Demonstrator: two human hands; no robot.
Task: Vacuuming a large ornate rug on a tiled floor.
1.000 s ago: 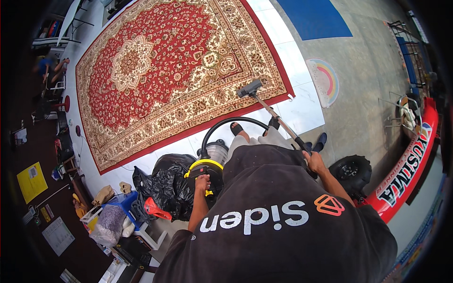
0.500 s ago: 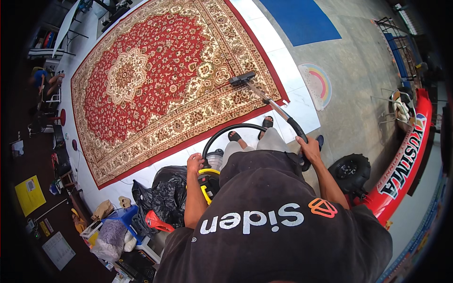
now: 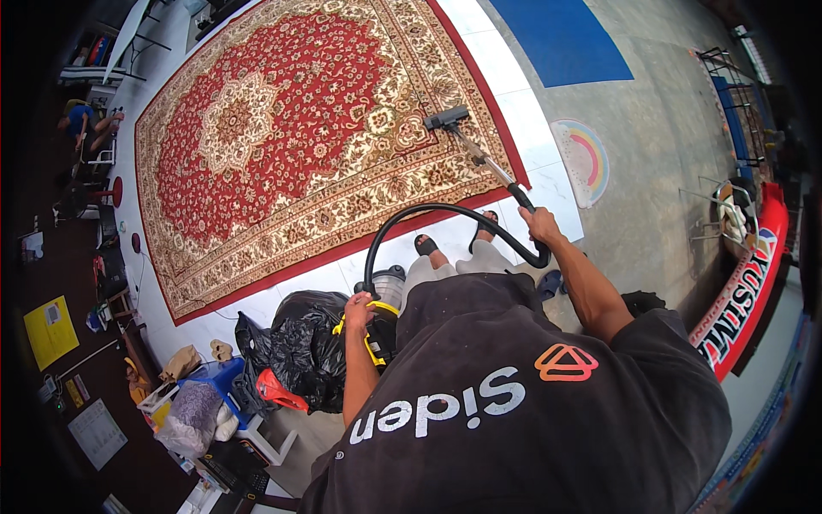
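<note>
Hose end (image 3: 368, 285) left of ctr; beside it, curled L hand (image 3: 360, 310), can't tell if gripping. Just beyond, canister vac (image 3: 390, 286), prob. bulky; lift by yellow rim (image 3: 385, 306). In R hand (image 3: 541, 224), right of ctr: wand grip (image 3: 520, 196), prob. light, stiff. Farther, floor head (image 3: 447, 118) on rug (image 3: 300, 111), upper ctr.

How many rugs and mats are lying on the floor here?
3: a large red patterned rug with the vacuum head on it, a blue mat at the top edge, right of the rug, and a rainbow mat below the blue one. The dark rim may hide others.
</note>
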